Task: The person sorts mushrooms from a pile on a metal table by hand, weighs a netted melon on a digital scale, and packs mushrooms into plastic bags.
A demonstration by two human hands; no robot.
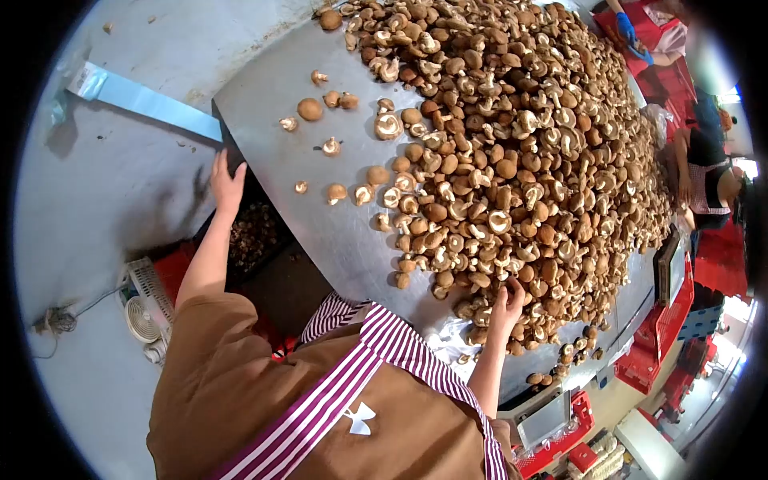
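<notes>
A large heap of brown shiitake mushrooms [512,164] covers most of the metal table [276,152] in front of me. My right hand [506,310] reaches into the near edge of the heap. Its thumb and fingers are a little apart and touch the mushrooms; I see none clearly held. Off to the left, my left hand [227,186] is beside the table's corner, above a dark container [254,236] with mushroom pieces in it. Its fingers are stretched out, with nothing in them. Several loose mushrooms, among them a round brown mushroom [310,110], lie apart from the heap.
A pale blue strip [152,104] runs from the wall to the table's corner. A white fan-like appliance [144,316] stands at lower left. Red crates [660,336] are at right. Another person [708,184] stands across the table; blue gloves [628,30] show at the top right.
</notes>
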